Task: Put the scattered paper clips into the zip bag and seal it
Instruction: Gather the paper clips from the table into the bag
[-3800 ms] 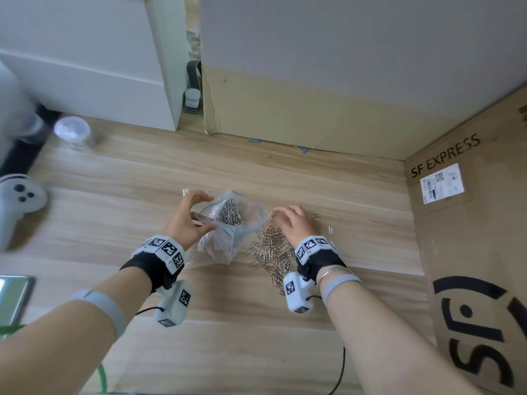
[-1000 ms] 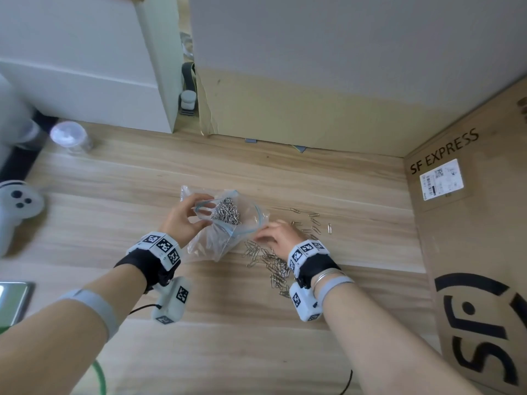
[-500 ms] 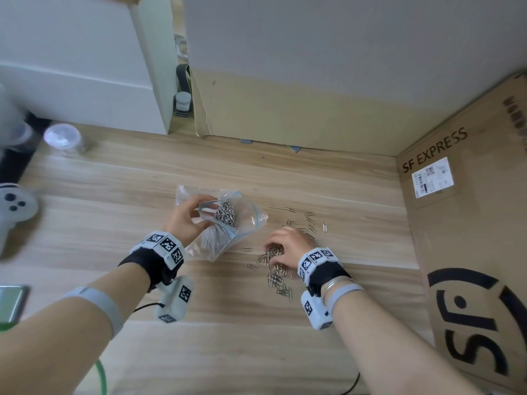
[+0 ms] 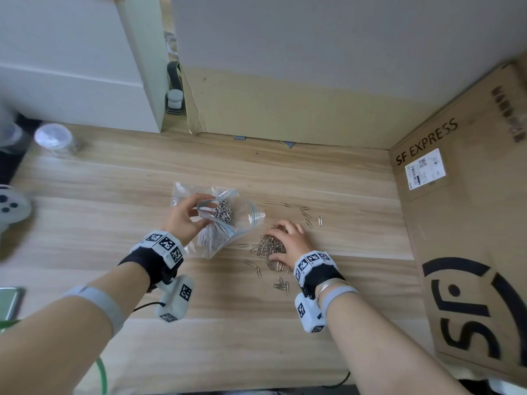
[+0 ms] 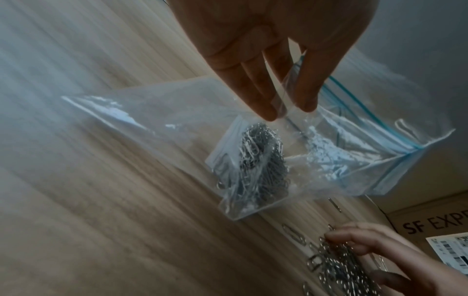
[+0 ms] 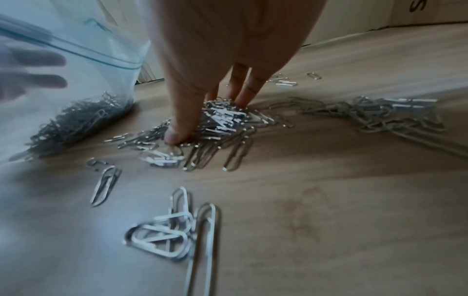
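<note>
A clear zip bag (image 4: 228,223) with a blue seal strip stands open on the wooden table, a heap of silver paper clips (image 5: 255,160) inside it. My left hand (image 4: 185,218) pinches the bag's near rim between thumb and fingers (image 5: 266,96) and holds the mouth up. Right of the bag lies a pile of loose paper clips (image 4: 269,246). My right hand (image 4: 288,240) sits on that pile, thumb (image 6: 177,128) and fingers closed round a bunch of clips (image 6: 222,118). More clips (image 4: 306,215) lie scattered beyond the hand and others (image 6: 172,232) nearer my wrist.
A large SF Express cardboard box (image 4: 467,223) walls the right side. Another cardboard panel (image 4: 285,115) stands at the back. A clear jar (image 4: 54,139) and a white controller (image 4: 11,209) lie at the far left. A phone edge (image 4: 10,303) shows at lower left.
My right hand came away from the bag mouth, moved right onto the loose pile and closed on a bunch of clips. The left hand kept holding the bag open.
</note>
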Demonstrator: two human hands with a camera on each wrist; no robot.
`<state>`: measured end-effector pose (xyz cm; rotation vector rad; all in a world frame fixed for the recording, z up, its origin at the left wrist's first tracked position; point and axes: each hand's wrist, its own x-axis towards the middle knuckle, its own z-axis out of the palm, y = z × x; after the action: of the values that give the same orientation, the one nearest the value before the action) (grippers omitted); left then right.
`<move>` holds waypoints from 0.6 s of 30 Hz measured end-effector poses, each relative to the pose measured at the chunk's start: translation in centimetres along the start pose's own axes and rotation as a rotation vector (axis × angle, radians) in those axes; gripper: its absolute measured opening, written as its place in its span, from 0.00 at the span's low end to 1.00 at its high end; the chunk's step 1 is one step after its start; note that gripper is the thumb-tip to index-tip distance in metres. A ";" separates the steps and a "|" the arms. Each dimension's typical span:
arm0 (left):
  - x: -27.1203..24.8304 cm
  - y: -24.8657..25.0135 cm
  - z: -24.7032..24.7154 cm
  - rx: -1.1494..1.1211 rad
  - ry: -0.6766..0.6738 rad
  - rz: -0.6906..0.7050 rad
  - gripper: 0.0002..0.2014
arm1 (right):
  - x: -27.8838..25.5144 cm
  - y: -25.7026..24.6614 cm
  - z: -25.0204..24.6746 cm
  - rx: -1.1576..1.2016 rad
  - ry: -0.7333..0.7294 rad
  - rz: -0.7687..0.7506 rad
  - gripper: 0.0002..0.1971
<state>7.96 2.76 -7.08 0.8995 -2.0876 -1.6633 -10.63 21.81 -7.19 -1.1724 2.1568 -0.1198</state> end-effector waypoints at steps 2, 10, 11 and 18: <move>-0.1 0.0 0.0 0.009 0.004 -0.001 0.29 | 0.1 0.0 0.0 0.027 0.012 -0.023 0.22; -0.2 0.0 -0.1 -0.002 0.017 -0.033 0.28 | 0.4 -0.3 0.3 -0.013 0.087 -0.044 0.12; -0.2 0.0 -0.2 -0.002 0.015 -0.036 0.28 | 0.5 -0.4 0.3 -0.014 0.097 -0.038 0.12; -0.4 0.3 -0.2 0.015 0.002 -0.044 0.28 | 0.9 -1.0 0.0 -0.003 0.108 -0.012 0.09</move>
<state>8.23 2.93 -6.66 0.9575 -2.0963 -1.6697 -10.28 20.57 -7.23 -1.2057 2.2448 -0.1895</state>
